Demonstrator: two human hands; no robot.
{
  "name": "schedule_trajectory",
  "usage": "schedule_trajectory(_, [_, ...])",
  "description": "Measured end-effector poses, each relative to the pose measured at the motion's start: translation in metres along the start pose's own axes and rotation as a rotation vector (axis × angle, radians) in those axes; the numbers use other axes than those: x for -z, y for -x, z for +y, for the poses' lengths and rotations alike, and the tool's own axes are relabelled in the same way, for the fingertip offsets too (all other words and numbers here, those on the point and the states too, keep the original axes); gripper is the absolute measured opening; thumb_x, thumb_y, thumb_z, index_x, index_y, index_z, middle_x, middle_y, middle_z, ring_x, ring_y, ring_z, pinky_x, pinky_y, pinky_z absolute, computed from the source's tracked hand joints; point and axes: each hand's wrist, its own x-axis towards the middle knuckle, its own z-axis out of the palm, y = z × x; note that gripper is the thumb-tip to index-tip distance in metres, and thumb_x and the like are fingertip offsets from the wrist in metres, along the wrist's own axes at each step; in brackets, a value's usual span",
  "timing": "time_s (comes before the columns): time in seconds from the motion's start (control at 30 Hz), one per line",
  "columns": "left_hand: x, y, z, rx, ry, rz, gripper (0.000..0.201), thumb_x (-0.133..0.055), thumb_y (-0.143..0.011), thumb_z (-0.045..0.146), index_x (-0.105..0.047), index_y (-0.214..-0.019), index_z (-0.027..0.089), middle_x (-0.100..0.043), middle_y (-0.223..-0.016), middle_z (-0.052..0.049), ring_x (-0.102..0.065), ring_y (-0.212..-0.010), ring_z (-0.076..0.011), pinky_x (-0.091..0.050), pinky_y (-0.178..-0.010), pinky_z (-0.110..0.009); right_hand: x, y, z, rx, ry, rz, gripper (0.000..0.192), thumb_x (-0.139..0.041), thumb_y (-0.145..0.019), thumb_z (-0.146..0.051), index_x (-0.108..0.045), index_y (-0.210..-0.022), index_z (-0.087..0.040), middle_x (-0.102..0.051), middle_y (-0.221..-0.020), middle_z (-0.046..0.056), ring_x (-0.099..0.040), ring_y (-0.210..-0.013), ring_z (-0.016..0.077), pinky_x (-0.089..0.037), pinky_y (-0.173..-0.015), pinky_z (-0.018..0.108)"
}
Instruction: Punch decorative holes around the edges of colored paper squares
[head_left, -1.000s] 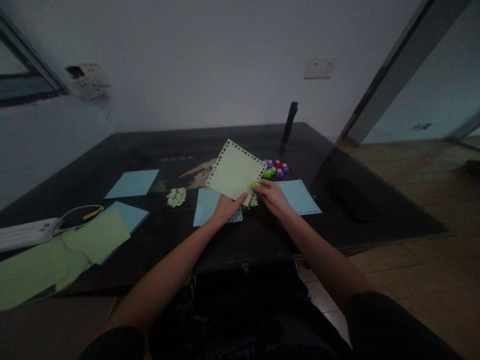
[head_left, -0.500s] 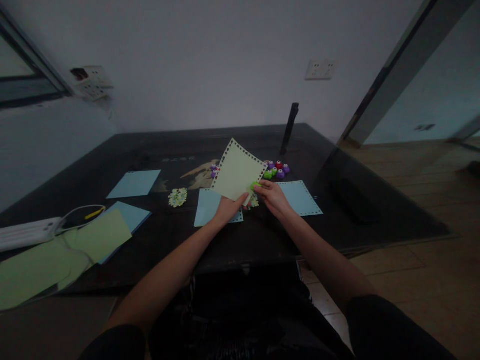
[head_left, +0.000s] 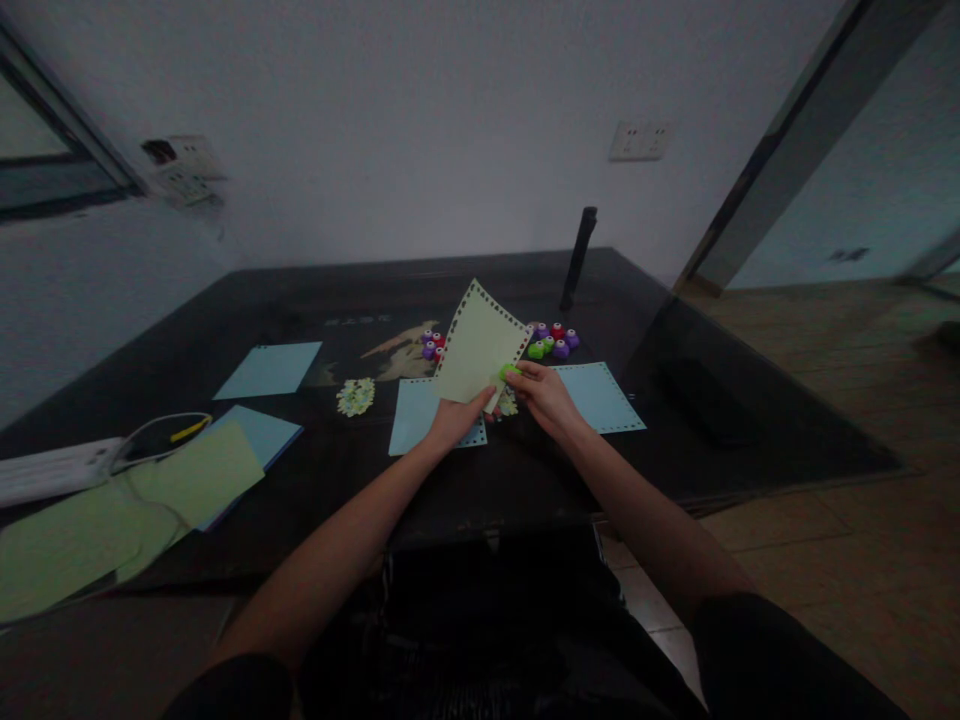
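My left hand (head_left: pixel 455 418) grips a pale green sheet of paper (head_left: pixel 480 345) by its lower corner, thumb on top. Punched holes run along the sheet's upper edges. At its lower right edge, my right hand (head_left: pixel 550 395) pinches a small bright green craft hole punch (head_left: pixel 511 371), which touches the paper. Beneath the sheet lies a light blue sheet (head_left: pixel 412 418) with holes along its edge, partly covered. A pile of small paper cut-outs (head_left: pixel 510 403) shows between my hands, half hidden.
Several purple, red and green punches (head_left: pixel 556 342) stand right of the sheet, more (head_left: pixel 431 344) left. Another blue punched sheet (head_left: pixel 600 398), a cut-out pile (head_left: pixel 355 397), a blue sheet (head_left: pixel 270 370), stacked green paper (head_left: pixel 202 465), a power strip (head_left: pixel 56 470) and a black upright stick (head_left: pixel 579 258) are on the table.
The pale green sheet has shifted slightly right and turned a little, showing more of the punches at its left. My right hand stays at the edge with the green punch.
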Motion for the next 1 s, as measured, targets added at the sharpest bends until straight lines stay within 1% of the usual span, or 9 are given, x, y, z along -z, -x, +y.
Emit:
schedule_trajectory(0.1, [0.001,0.0,0.001,0.007,0.005,0.011,0.02,-0.055,-0.082,0.031,-0.064,-0.083,0.013,-0.07,-0.064,-0.003,-0.061,-0.048,-0.0137,-0.055,-0.066,-0.028,0.0,0.0,0.0,-0.006,-0.018,-0.039,0.036,-0.081,-0.049,-0.034,-0.065,-0.075,-0.016,-0.062,-0.074,-0.001,-0.046,-0.057,0.0077,-0.029,-0.051,0.024])
schedule_trajectory(0.17, [0.001,0.0,0.003,0.024,0.023,0.004,0.021,-0.055,-0.082,0.03,-0.065,-0.085,0.012,-0.07,-0.065,-0.004,-0.061,-0.048,-0.0137,-0.055,-0.063,-0.028,0.0,0.0,-0.001,-0.011,-0.028,-0.05,0.035,-0.081,-0.05,-0.033,-0.064,-0.076,-0.016,-0.061,-0.073,-0.001,-0.044,-0.056,0.0068,-0.028,-0.05,0.024])
schedule_trajectory(0.27, [0.002,0.001,0.005,0.069,0.064,0.026,0.023,-0.056,-0.082,0.03,-0.064,-0.091,0.011,-0.071,-0.067,-0.006,-0.061,-0.048,-0.015,-0.054,-0.058,-0.029,0.0,-0.001,-0.001,-0.02,-0.025,-0.042,0.035,-0.081,-0.051,-0.032,-0.064,-0.077,-0.016,-0.059,-0.071,-0.002,-0.041,-0.054,0.0065,-0.027,-0.049,0.024])
schedule_trajectory(0.33, [0.002,0.001,0.007,0.075,0.07,0.029,0.024,-0.055,-0.082,0.031,-0.065,-0.091,0.01,-0.071,-0.067,-0.006,-0.062,-0.049,-0.0157,-0.054,-0.06,-0.03,0.0,0.0,-0.002,-0.035,-0.013,-0.036,0.036,-0.081,-0.051,-0.032,-0.065,-0.08,-0.017,-0.059,-0.071,-0.002,-0.041,-0.054,0.007,-0.027,-0.05,0.025])
schedule_trajectory(0.5, [0.007,0.003,0.012,0.054,0.034,0.055,0.024,-0.056,-0.082,0.032,-0.067,-0.087,0.011,-0.071,-0.067,-0.006,-0.065,-0.056,-0.0177,-0.054,-0.071,-0.031,0.002,0.002,-0.007,-0.061,0.005,-0.037,0.039,-0.08,-0.053,-0.033,-0.066,-0.086,-0.017,-0.061,-0.072,-0.001,-0.045,-0.056,0.0077,-0.028,-0.05,0.024])
schedule_trajectory(0.6, [0.01,0.003,0.016,0.065,0.008,0.074,0.025,-0.055,-0.082,0.034,-0.068,-0.085,0.013,-0.071,-0.065,-0.005,-0.065,-0.058,-0.0184,-0.054,-0.073,-0.031,0.004,0.002,-0.013,-0.054,0.045,-0.049,0.037,-0.077,-0.056,-0.037,-0.067,-0.086,-0.018,-0.065,-0.079,0.001,-0.047,-0.057,0.0082,-0.028,-0.048,0.023])
schedule_trajectory(0.7, [0.013,0.003,0.017,0.073,-0.004,0.069,0.028,-0.055,-0.081,0.037,-0.069,-0.079,0.014,-0.07,-0.064,-0.005,-0.065,-0.059,-0.0189,-0.054,-0.072,-0.031,0.007,0.002,-0.017,-0.058,0.068,-0.043,0.036,-0.074,-0.06,-0.043,-0.067,-0.086,-0.019,-0.068,-0.082,0.003,-0.051,-0.06,0.0106,-0.031,-0.049,0.023])
schedule_trajectory(0.83, [0.015,0.002,0.018,0.085,-0.002,0.066,0.03,-0.054,-0.081,0.039,-0.069,-0.074,0.014,-0.071,-0.065,-0.007,-0.064,-0.057,-0.0185,-0.054,-0.07,-0.03,0.008,0.001,-0.019,-0.053,0.08,-0.032,0.035,-0.066,-0.068,-0.052,-0.064,-0.083,-0.02,-0.069,-0.079,0.003,-0.055,-0.063,0.013,-0.033,-0.049,0.023])
schedule_trajectory(1.0, [0.016,0.003,0.019,0.092,-0.007,0.085,0.028,-0.054,-0.082,0.035,-0.069,-0.072,0.014,-0.071,-0.066,-0.008,-0.064,-0.058,-0.0183,-0.054,-0.068,-0.03,0.007,0.0,-0.017,-0.039,0.167,-0.016,0.044,-0.056,-0.072,-0.063,-0.06,-0.077,-0.02,-0.068,-0.072,0.004,-0.056,-0.06,0.0141,-0.033,-0.048,0.024])
